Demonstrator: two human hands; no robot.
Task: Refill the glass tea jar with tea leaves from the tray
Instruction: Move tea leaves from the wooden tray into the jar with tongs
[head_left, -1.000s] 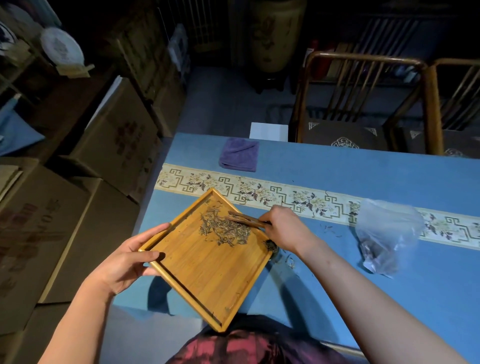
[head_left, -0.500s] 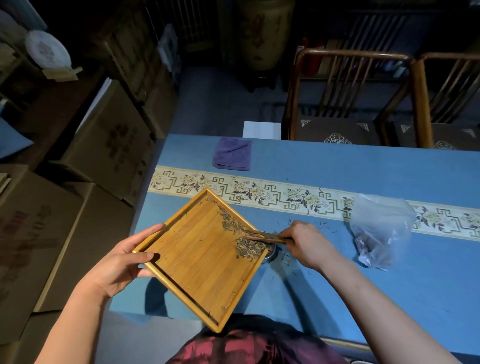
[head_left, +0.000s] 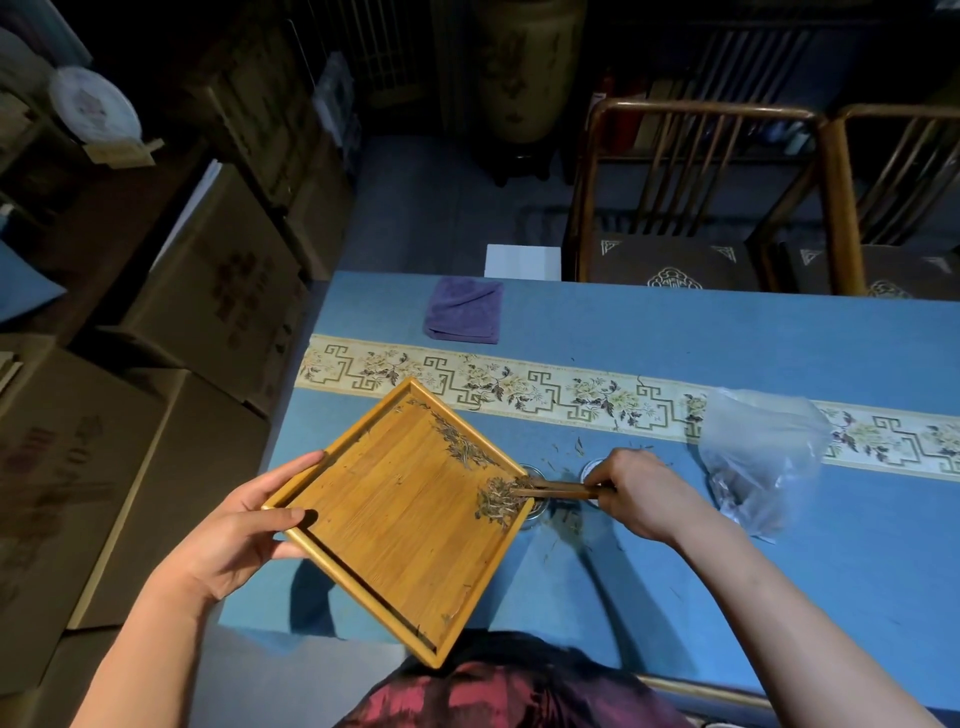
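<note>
A: Where's the tea?
B: Loose tea leaves heaped at the wooden tray's right corner, seemingly above the glass jar, mostly hidden.
A: The hands?
B: Left hand grips the tray's edge; right hand pinches a wooden scraper. The leaves look light and brittle, so sweep gently.

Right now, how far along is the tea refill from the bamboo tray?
Done: most loose tea leaves are gathered at the right corner of the square bamboo tray. In hand: the left hand holds the tray over the glass jar, mostly hidden beneath it, while the right hand works wooden tongs at the pile. Left: that pile, a streak along the upper-right rim, and strays on the blue tablecloth.
</note>
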